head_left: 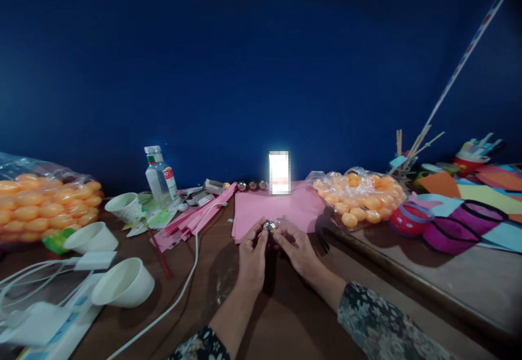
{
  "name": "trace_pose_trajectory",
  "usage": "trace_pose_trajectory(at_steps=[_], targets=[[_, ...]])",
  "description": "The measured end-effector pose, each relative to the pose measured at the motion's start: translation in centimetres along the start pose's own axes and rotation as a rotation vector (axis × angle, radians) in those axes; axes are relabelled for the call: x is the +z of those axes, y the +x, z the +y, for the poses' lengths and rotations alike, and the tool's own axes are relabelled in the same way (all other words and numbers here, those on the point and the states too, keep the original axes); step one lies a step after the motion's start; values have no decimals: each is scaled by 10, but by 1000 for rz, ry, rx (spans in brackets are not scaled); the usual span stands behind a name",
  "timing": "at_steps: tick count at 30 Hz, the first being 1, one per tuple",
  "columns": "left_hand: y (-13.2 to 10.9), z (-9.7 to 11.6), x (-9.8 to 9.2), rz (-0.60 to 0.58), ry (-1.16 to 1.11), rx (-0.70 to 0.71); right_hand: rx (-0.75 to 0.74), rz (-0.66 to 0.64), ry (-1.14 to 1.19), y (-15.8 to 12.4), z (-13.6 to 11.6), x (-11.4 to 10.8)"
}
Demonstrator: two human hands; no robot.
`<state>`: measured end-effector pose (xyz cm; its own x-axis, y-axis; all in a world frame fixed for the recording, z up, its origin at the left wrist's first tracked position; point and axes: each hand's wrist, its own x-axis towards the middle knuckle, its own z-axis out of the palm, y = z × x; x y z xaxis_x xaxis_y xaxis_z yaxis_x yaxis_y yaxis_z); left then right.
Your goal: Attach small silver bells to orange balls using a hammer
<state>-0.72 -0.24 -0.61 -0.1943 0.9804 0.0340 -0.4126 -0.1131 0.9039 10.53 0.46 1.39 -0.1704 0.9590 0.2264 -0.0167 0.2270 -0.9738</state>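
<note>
A small shiny silver ball [269,225] is pinched at the fingertips of both hands, above the table and near the front of the pink sheets [253,208]. My left hand [253,248] grips it from the left, fingers closed. From the right, the closed fingers of my right hand [294,246] meet it at its lower side; what lies under those fingertips is hidden. Several similar silver balls [252,185] stand in a row behind the sheets, left of a bright, blurred-out upright rectangle [279,172].
Left are bagged orange balls [44,208], paper cups [124,284], a plastic bottle [160,178], pink strips [187,224], a power strip [67,322] and a white cable [194,267]. Right are another bag of orange balls [367,197], purple rings [451,235] and coloured paper [505,235].
</note>
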Motion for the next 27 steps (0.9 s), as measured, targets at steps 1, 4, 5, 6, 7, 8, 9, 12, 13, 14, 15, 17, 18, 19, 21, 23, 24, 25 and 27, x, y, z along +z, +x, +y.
trace_pose_trajectory(at_steps=[1, 4, 5, 6, 7, 8, 9, 12, 13, 14, 15, 17, 18, 19, 21, 23, 24, 25, 27], targets=[[0, 0, 0, 1, -1, 1, 2, 1, 0, 0, 0, 0], [-1, 2, 1, -5, -13, 1, 10, 0, 22, 0, -2, 1], [-1, 2, 1, -8, -18, -4, 11, -2, 32, 0, -2, 1], [-2, 2, 1, -10, -22, -9, 13, -4, 41, -1, -3, 1], [-2, 2, 1, -13, -26, -16, 16, -5, 45, -1, -3, 1], [-2, 2, 1, -14, -28, -19, 17, -6, 46, -1, -4, 1], [-2, 1, 1, -16, -27, -19, 18, -7, 44, -1, -4, 1], [-1, 0, 0, -16, -24, -7, 2, -6, 29, 0, -3, 1], [-1, 0, 0, -15, -24, -5, -5, -6, 24, 0, -3, 1], [-1, 0, 0, -14, -27, -6, -9, -7, 21, 0, -2, 1], [-1, 0, 0, -12, -32, -9, -11, -7, 22, 0, -2, 1], [0, 0, 0, -7, -42, -14, -6, -11, 31, 0, -3, 1], [-1, 0, 1, -4, -45, -15, -2, -12, 33, 0, -3, 1], [-1, 0, 1, -1, -47, -15, 1, -12, 33, 0, -3, 1], [-1, 1, 2, -1, -50, -16, 8, -9, 27, 0, -4, 1], [-2, 2, 2, -9, -55, -24, 9, -9, 24, 0, -3, 1], [-2, 2, 2, -13, -57, -29, 9, -14, 26, 0, -2, 1], [-2, 3, 2, -17, -55, -32, 8, -19, 27, -1, -2, 0], [-2, 3, 1, -22, -41, -30, 2, -22, 27, -1, 0, 0]])
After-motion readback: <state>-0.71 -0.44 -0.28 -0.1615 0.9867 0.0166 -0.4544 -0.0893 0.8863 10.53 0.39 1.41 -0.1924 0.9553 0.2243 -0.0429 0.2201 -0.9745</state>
